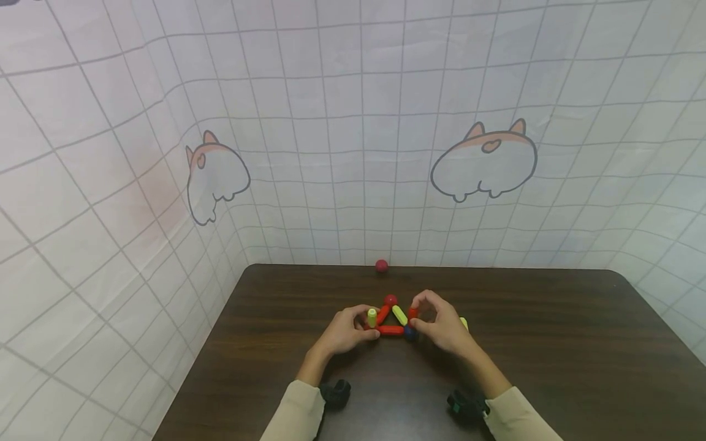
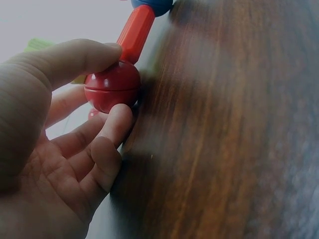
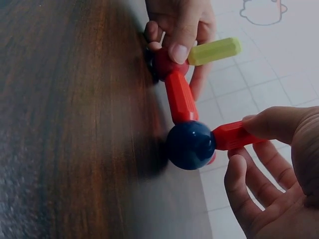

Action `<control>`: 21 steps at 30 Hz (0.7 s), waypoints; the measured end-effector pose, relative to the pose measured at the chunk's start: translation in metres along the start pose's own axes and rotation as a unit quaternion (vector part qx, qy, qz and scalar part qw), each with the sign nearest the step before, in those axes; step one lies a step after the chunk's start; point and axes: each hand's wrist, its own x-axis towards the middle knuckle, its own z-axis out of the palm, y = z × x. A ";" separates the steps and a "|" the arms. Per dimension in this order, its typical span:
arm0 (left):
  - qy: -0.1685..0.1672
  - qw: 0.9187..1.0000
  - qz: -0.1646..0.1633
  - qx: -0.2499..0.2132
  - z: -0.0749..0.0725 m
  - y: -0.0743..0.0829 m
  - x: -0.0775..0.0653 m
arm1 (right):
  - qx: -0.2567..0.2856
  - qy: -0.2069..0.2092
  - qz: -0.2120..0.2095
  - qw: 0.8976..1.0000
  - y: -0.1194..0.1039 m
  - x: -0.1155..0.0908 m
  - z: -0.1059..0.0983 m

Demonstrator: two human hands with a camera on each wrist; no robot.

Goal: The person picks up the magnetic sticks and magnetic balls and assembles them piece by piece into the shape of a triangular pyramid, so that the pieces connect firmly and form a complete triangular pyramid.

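A triangle of rods and balls lies on the table: a red ball at its far corner, a blue ball at the near right, and another red ball at the near left. Two red rods and a yellow-green rod form its sides. My left hand grips the near-left red ball between thumb and fingers. From that ball a yellow-green rod stands upright. My right hand pinches an upright red rod, whose lower end touches the blue ball.
A loose red ball sits at the far edge of the dark wooden table. Beside the right hand, a yellow-green piece shows partly. A grid-patterned cloth hangs behind the table and along its left.
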 end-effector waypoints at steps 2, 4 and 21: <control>0.001 1.000 -0.001 -0.002 0.000 0.000 0.000 | 0.000 0.000 -0.001 1.000 0.000 0.000 0.000; 0.001 1.000 0.000 -0.002 0.000 0.000 0.000 | 0.000 0.000 -0.001 1.000 -0.001 -0.001 0.001; 0.008 1.000 -0.001 0.000 -0.001 -0.002 0.000 | -0.008 -0.037 0.006 0.999 -0.007 -0.003 0.000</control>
